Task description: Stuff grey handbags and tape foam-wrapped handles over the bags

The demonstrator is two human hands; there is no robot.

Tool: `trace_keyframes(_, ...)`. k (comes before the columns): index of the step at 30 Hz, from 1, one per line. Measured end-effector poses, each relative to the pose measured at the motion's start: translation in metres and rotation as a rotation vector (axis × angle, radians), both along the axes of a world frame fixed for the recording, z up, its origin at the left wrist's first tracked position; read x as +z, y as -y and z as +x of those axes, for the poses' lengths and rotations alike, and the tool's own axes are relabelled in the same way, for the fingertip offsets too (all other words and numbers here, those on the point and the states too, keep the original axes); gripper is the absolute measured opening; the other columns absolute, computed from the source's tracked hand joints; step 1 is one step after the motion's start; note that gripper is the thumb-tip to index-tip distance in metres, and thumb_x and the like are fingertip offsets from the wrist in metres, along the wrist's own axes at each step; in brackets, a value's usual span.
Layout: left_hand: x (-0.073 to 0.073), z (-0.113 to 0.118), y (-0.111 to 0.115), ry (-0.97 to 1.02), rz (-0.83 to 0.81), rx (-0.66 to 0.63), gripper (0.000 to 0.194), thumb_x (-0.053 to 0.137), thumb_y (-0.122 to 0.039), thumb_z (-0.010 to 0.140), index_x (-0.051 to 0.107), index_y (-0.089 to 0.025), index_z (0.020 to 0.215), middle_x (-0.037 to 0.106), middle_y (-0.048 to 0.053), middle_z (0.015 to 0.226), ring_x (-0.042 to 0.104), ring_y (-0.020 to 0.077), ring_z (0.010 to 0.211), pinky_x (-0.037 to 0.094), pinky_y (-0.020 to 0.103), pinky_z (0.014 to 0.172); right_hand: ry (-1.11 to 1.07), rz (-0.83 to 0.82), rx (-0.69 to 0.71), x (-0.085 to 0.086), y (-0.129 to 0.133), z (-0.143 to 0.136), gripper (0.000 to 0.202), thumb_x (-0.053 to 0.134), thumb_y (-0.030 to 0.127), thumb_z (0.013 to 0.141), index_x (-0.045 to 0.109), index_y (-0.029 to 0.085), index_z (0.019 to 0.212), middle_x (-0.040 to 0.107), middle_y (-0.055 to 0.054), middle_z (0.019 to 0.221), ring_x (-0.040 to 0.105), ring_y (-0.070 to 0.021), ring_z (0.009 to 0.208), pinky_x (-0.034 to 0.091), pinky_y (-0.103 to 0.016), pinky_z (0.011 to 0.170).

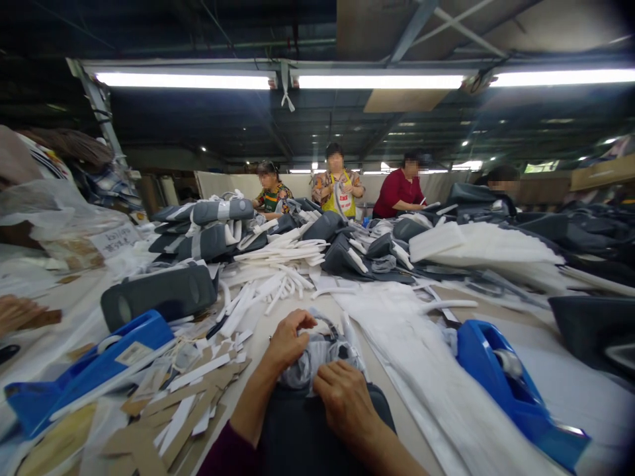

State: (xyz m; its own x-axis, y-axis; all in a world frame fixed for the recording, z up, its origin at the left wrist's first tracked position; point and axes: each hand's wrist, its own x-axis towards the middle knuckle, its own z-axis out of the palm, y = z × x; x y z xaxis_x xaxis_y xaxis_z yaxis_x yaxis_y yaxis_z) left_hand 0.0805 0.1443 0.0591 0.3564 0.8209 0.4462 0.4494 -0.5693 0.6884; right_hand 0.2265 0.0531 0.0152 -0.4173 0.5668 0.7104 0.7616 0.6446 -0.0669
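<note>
Left hand [290, 340] pinching grey fabric [310, 363]; right hand [344, 403] flat.

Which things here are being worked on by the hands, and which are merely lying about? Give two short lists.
In hand: left hand and right hand on the dark padded piece and its grey fabric.

Lying about: blue tape dispensers, cardboard scraps, white strips, dark grey roll.

— Where are we working?
— We're in a factory packing hall: fluorescent tubes [381, 81] overhead and one long table [278, 330] heaped with grey padded pieces [163, 294].
— And the co-workers [337, 182] sorting opposite us?
— Yes, with blue tape dispensers [510, 390] around.
</note>
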Motion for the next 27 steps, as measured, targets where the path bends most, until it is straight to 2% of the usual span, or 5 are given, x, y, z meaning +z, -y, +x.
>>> trace_keyframes(3,-0.006,-0.008,0.031,-0.103,0.008,-0.081,0.047,0.043,-0.004,0.056,0.058,-0.019,0.098,0.059,0.005,0.1,0.055,0.0213,0.1,0.044,0.035,0.092,-0.017,-0.007,0.003,-0.002,0.002,0.002,0.019,0.052,0.003,0.078,0.05,0.019,0.069,0.054,-0.001,0.069,0.044,-0.0177,0.065,0.028,-0.032,0.065)
trace_keyframes(7,-0.021,-0.013,0.054,-0.198,0.045,-0.051,0.05,0.049,-0.008,0.06,0.052,-0.02,0.108,0.054,0.008,0.11,0.049,0.0247,0.109,0.04,0.041,0.099,-0.087,0.018,0.016,0.0,0.006,0.005,0.022,0.043,0.006,0.088,0.05,0.019,0.071,0.053,-0.002,0.07,0.044,-0.0173,0.066,0.029,-0.031,0.065)
trace_keyframes(12,-0.031,-0.006,0.05,-0.192,0.068,0.116,0.032,0.05,-0.014,0.067,0.049,-0.018,0.098,0.053,0.008,0.101,0.051,0.0244,0.099,0.043,0.041,0.092,-0.208,0.077,0.022,0.006,0.01,0.007,0.03,0.034,0.011,0.095,0.05,0.018,0.071,0.05,-0.003,0.069,0.043,-0.017,0.068,0.03,-0.03,0.065)
trace_keyframes(16,-0.034,-0.002,0.05,-0.21,0.108,0.196,0.028,0.05,-0.017,0.072,0.048,-0.018,0.099,0.053,0.009,0.099,0.052,0.0247,0.098,0.044,0.041,0.09,-0.199,0.135,0.068,0.01,0.015,0.006,0.032,0.031,0.009,0.095,0.049,0.017,0.071,0.048,-0.004,0.07,0.042,-0.0176,0.07,0.031,-0.031,0.065)
trace_keyframes(27,-0.026,-0.006,0.055,-0.066,0.038,0.182,0.027,0.052,-0.014,0.07,0.049,-0.02,0.096,0.057,0.004,0.095,0.057,0.0219,0.093,0.047,0.037,0.086,-0.117,0.089,0.252,0.011,0.043,0.01,0.029,0.029,0.006,0.091,0.048,0.018,0.072,0.049,-0.004,0.072,0.04,-0.0173,0.068,0.032,-0.03,0.063)
